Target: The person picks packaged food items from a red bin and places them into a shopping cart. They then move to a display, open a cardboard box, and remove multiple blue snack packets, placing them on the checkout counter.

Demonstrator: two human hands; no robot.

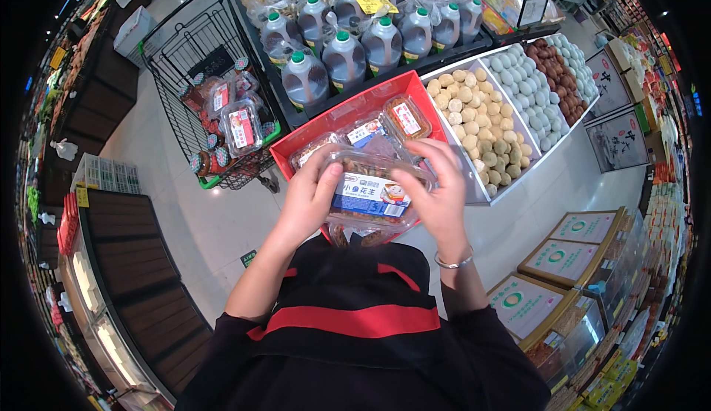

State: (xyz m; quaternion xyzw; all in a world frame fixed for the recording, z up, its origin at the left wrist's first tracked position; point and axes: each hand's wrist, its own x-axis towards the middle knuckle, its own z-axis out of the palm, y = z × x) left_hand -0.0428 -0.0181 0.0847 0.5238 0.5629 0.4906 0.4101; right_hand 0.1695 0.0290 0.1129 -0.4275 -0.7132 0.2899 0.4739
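Observation:
A clear plastic food container [361,216] with a blue and white label is held up before my body, label facing me. My left hand [311,191] grips its left end, thumb on the lid. At the right end is my right hand [439,189], thumb near the label and fingers curled over the far edge. Just beneath and beyond the container stands a red display box [430,97] with similar packs inside. One pack with a red and white label [407,118] lies in its far right corner. My hands and the held container hide much of the box.
A shopping cart [172,39] at left holds jars and clear packs [242,128]. Beyond the box stand large dark-liquid jugs [343,58] with green caps. White bins [472,189] of eggs and round tan items adjoin at right. Dark wooden counters [133,233] line the left.

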